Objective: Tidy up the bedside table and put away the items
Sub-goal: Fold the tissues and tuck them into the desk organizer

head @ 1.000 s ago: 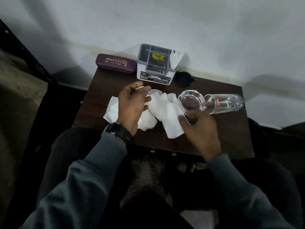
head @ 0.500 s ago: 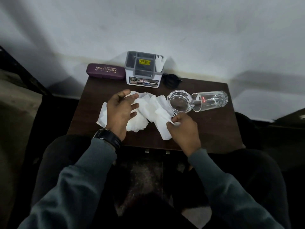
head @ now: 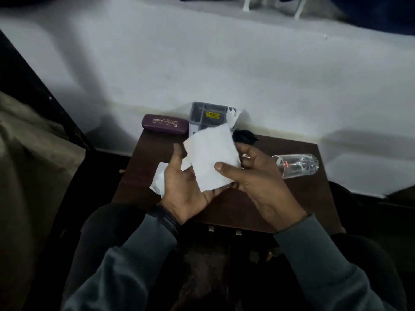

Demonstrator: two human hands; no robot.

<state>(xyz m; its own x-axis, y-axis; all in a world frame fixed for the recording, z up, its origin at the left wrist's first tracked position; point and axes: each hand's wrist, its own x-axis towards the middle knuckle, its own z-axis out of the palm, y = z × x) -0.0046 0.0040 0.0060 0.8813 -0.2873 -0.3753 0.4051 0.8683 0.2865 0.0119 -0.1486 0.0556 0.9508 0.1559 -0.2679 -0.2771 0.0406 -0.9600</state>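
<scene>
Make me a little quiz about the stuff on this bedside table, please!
1. True or false: the drinking glass stands upright on the table.
2. Pick one: what is the right hand pinching? A) a white tissue B) a book C) a spoon
3. Fill the gap: the purple glasses case lies to the ___ of the grey box.

Key
1. False: it lies on its side.
2. A
3. left
</scene>
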